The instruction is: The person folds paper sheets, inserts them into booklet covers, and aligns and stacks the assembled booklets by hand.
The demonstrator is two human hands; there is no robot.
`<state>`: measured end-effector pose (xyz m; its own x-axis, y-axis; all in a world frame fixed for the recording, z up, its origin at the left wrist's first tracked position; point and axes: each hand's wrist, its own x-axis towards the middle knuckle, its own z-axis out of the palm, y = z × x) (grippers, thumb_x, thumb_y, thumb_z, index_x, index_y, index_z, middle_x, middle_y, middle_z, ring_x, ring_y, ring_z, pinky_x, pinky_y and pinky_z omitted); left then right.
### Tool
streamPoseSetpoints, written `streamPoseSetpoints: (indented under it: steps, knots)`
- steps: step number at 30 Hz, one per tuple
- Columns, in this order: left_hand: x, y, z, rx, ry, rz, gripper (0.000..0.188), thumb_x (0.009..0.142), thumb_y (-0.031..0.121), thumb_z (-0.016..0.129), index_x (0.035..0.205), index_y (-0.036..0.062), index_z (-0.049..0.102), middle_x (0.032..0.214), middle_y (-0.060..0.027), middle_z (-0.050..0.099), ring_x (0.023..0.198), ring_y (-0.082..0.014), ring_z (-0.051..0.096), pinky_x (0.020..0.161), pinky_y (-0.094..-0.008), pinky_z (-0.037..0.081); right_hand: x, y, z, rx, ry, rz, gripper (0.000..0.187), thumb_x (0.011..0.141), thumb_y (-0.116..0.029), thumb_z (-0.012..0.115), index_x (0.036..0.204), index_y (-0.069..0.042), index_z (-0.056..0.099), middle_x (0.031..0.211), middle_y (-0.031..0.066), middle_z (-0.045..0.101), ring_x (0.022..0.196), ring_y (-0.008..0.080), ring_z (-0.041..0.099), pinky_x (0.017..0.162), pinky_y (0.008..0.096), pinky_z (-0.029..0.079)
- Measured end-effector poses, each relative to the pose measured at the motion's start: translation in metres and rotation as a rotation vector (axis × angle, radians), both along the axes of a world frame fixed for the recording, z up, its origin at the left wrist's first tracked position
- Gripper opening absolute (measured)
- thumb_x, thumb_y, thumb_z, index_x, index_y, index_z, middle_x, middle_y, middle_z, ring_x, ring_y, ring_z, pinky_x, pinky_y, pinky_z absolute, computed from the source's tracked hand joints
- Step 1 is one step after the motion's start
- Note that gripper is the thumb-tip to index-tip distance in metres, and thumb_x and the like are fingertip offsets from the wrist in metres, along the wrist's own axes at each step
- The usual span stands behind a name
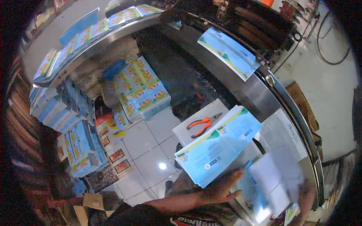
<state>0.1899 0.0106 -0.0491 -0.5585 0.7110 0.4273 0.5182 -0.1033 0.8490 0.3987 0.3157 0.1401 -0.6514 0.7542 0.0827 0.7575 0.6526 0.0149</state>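
My left hand (218, 190) reaches across from the lower edge, thumb and fingers apart. It is beside the near edge of a stack of light blue printed sheets (211, 156). Motion smears my right hand (307, 197) at the lower right, so its fingers are unclear. Next to it are blurred white sheets (277, 180), apparently in motion. Under them, between my hands, lies another blue printed sheet (250, 188). Pliers (201, 124) with orange-and-black handles rest on a white surface (183, 132) behind the stack.
A blue printed sheet (228, 52) lies on the dark machine at the back right. Bundled printed sheets (145, 90) are piled on the tiled floor (149, 162), with more stacks (81, 147) at left. A metal-edged table (113, 35) holds a row of sheets. An open carton (92, 201) sits lower left.
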Motion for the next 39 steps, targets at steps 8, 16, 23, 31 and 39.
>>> streamPoseSetpoints:
  steps: [8,16,23,31,39]
  knots:
    - [-0.003,0.009,-0.018,-0.025,0.038,-0.021,0.063,0.089,0.021,0.061,0.139,-0.0045,0.032,0.141,-0.0264,0.033,0.13,-0.0412,0.037,0.109,-0.0459,0.032,-0.172,0.079,0.062,0.435,0.713,0.463,0.048,0.09,-0.003,0.042,0.138,-0.003,0.044,0.14,0.0145,0.047,0.13,0.0282,0.044,0.106,0.037,0.038]
    - [0.009,0.031,-0.039,-0.193,-0.315,-0.179,0.065,0.09,0.023,0.057,0.143,-0.0025,0.028,0.144,-0.0246,0.031,0.135,-0.0379,0.03,0.113,-0.0456,0.023,-0.164,0.051,-0.08,0.134,0.302,0.417,0.037,0.089,0.003,0.047,0.125,-0.005,0.055,0.132,0.0203,0.053,0.123,0.0353,0.051,0.103,0.0416,0.042]
    - [0.003,-0.008,-0.007,0.01,-0.093,0.023,0.069,0.086,0.021,0.065,0.142,-0.0015,0.03,0.138,-0.0251,0.039,0.129,-0.04,0.039,0.109,-0.0448,0.032,-0.079,-0.094,-0.07,0.014,0.038,0.737,0.024,0.084,-0.008,0.06,0.106,0.001,0.059,0.098,0.0206,0.063,0.08,0.0315,0.063,0.072,0.0385,0.05]
    - [-0.009,-0.003,0.003,-0.026,-0.009,-0.029,0.078,0.084,0.028,0.07,0.142,-0.0046,0.028,0.141,-0.0258,0.038,0.129,-0.0399,0.04,0.108,-0.0459,0.032,-0.009,-0.152,-0.065,-0.287,-0.101,0.579,0.065,0.081,-0.025,0.069,0.136,-0.003,0.042,0.136,0.0262,0.043,0.122,0.0456,0.044,0.103,0.0466,0.038]
    - [-0.001,-0.002,-0.014,0.095,-0.082,-0.052,0.081,0.083,0.029,0.07,0.143,-0.0045,0.026,0.144,-0.0254,0.034,0.133,-0.0399,0.036,0.111,-0.045,0.029,-0.001,-0.102,-0.011,-0.485,-0.178,-0.143,0.02,0.085,-0.011,0.058,0.1,0.002,0.058,0.095,0.0224,0.062,0.079,0.0305,0.062,0.072,0.0376,0.049]
